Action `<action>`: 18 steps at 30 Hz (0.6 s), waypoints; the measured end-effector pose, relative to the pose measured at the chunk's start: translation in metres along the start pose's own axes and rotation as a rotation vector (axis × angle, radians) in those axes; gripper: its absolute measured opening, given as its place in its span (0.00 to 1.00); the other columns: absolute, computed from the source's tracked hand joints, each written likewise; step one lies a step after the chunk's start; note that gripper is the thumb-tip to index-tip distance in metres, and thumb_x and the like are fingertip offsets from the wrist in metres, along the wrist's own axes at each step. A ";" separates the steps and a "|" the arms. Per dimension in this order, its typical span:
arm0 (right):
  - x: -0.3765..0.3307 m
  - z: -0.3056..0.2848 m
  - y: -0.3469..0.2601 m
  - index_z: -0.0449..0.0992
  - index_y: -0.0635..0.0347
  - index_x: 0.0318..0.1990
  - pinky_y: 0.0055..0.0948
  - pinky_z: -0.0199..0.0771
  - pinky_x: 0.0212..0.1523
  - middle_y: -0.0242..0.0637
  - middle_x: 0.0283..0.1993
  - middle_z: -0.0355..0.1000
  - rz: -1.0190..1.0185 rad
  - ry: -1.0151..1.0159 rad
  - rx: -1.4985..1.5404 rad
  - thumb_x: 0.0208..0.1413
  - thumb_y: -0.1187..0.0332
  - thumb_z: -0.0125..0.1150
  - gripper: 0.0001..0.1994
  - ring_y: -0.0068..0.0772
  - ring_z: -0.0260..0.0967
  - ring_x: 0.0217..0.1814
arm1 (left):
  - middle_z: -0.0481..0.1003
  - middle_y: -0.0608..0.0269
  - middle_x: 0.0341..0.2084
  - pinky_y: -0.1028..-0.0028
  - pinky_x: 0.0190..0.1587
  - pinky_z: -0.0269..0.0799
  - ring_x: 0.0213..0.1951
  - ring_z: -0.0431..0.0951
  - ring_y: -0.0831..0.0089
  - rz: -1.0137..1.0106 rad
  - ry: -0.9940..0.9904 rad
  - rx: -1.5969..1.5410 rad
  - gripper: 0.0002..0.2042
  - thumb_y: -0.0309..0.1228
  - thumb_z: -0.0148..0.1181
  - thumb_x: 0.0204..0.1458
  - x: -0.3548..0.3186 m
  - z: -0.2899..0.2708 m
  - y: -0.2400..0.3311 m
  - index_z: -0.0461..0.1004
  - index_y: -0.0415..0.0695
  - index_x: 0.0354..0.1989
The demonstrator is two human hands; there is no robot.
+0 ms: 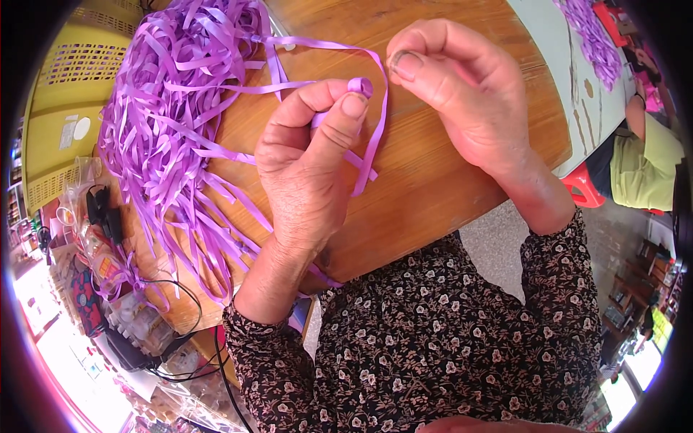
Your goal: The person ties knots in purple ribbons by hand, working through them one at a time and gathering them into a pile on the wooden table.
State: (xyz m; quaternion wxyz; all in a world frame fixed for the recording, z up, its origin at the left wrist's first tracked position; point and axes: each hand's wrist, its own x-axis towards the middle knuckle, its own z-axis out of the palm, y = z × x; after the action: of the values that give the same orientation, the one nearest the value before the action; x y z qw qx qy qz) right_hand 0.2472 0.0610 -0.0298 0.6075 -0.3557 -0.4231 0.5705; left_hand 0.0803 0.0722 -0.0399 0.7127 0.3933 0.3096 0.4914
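Observation:
My left hand point(310, 166) pinches a purple ribbon point(359, 87) between thumb and forefinger. The ribbon is bent into a small loop above the thumb tip, and loose lengths of it hang down beside the hand. To the right, apart from the loop, my right hand point(469, 94) is raised with thumb and forefinger pressed together. Whether anything thin is between those fingertips I cannot make out. A large heap of purple ribbons point(173, 115) lies on the wooden table point(433, 187) to the left, with strands running toward my left hand.
A yellow perforated crate point(83, 65) stands at the far left. Below it are clear plastic bags point(141, 317), black cables and small items. Right of the table is a white marbled surface point(577, 94) with another purple ribbon bundle point(592, 43). Beyond sits a person in a yellow-green top point(646, 169) near a red stool point(583, 186).

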 end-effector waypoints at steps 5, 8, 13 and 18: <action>0.006 -0.003 0.002 0.75 0.66 0.35 0.18 0.68 0.36 0.31 0.33 0.72 -0.449 -0.070 -0.477 0.52 0.74 0.61 0.05 0.18 0.68 0.35 | 0.75 0.69 0.31 0.86 0.30 0.65 0.29 0.69 0.87 -0.018 0.030 -0.016 0.06 0.24 0.60 0.51 0.001 0.001 -0.001 0.75 0.39 0.37; 0.008 -0.005 0.002 0.74 0.68 0.36 0.20 0.68 0.39 0.35 0.36 0.71 -0.435 -0.166 -0.582 0.51 0.78 0.59 0.05 0.22 0.68 0.37 | 0.76 0.68 0.31 0.86 0.30 0.66 0.29 0.70 0.87 0.007 0.010 -0.037 0.06 0.25 0.59 0.52 0.001 0.001 -0.003 0.75 0.39 0.37; 0.005 -0.014 -0.002 0.74 0.68 0.39 0.22 0.67 0.42 0.37 0.39 0.71 -0.184 -0.231 -0.458 0.51 0.81 0.57 0.07 0.23 0.67 0.38 | 0.72 0.71 0.23 0.85 0.28 0.67 0.25 0.68 0.85 -0.095 -0.041 -0.048 0.05 0.27 0.59 0.52 0.002 0.002 0.001 0.75 0.39 0.36; 0.008 -0.016 -0.018 0.74 0.64 0.38 0.21 0.67 0.41 0.34 0.39 0.72 0.084 0.064 -0.138 0.52 0.75 0.59 0.06 0.20 0.67 0.40 | 0.69 0.73 0.20 0.84 0.18 0.64 0.19 0.65 0.85 -0.064 -0.009 -0.042 0.06 0.29 0.59 0.53 0.007 -0.007 -0.002 0.74 0.40 0.34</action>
State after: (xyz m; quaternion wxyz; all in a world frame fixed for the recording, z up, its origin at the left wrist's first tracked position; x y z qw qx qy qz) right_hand 0.2688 0.0683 -0.0185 0.5704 -0.4322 -0.4263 0.5533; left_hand 0.0781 0.0804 -0.0453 0.7376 0.3704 0.3082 0.4730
